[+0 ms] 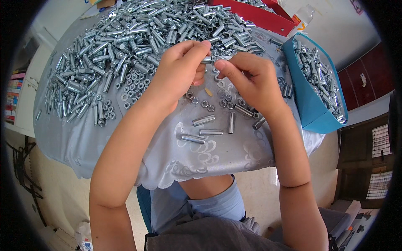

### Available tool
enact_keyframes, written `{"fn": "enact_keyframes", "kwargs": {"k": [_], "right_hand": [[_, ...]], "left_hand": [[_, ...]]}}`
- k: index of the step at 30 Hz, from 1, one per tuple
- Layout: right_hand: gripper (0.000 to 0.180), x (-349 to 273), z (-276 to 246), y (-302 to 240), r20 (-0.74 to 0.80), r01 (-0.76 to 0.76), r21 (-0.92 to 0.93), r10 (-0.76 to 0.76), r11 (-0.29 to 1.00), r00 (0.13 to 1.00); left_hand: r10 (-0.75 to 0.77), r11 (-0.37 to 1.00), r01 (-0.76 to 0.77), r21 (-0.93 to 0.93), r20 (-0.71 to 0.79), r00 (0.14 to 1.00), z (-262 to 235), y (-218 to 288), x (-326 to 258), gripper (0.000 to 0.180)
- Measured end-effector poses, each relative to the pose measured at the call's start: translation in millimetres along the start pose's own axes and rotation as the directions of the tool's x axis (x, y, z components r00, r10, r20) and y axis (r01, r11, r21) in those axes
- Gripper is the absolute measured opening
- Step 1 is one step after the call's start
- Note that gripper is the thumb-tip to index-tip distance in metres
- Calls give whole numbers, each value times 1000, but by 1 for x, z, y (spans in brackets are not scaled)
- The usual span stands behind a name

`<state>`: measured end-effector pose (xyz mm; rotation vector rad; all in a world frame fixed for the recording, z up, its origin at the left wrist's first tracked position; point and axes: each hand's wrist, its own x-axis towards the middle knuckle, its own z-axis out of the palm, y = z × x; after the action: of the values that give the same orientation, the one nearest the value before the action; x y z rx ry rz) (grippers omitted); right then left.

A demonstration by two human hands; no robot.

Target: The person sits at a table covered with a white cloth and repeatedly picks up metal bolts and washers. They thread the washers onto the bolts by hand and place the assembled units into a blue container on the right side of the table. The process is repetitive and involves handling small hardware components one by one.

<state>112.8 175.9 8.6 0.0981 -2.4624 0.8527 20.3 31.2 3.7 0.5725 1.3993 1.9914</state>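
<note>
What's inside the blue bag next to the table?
The blue bag is open, and a heap of shiny metal sleeves and bolts shows inside, like the big pile on the table. The bag's wall hides whatever lies deeper down.

The tabletop (pixel 83 142), under a pale grey cloth, carries a big heap of metal sleeves (pixel 138 37), loose nuts (pixel 134 85), and a blue bag (pixel 307 100) at its right edge.

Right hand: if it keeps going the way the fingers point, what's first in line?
Probably the left hand: the right hand points left and up at it, fingertips nearly meeting around a small metal sleeve. Depth unclear.
</note>
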Motion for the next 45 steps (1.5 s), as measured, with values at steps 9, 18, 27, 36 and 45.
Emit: {"fn": "enact_keyframes", "kwargs": {"k": [9,18,27,36,45], "right_hand": [[30,1,-2,-2,3,26,55,-26,998,1000],[28,0,-2,-7,-13,53,10,-53,999,999],[25,-1,-1,-2,83,39,-73,-32,997,996],[22,0,6,-4,42,127,30,-128,991,991],[30,3,5,-1,-85,-228,289,262,930,961]], "left_hand": [[-2,1000,2,19,-3,1000,-1,1,-1,25],[-36,998,37,53,-23,999,2,1,-1,21],[-32,999,31,29,5,999,0,2,-2,21],[179,956,-176,234,7,984,3,-4,1,26],[327,895,-341,288,96,940,4,-6,1,20]]}}
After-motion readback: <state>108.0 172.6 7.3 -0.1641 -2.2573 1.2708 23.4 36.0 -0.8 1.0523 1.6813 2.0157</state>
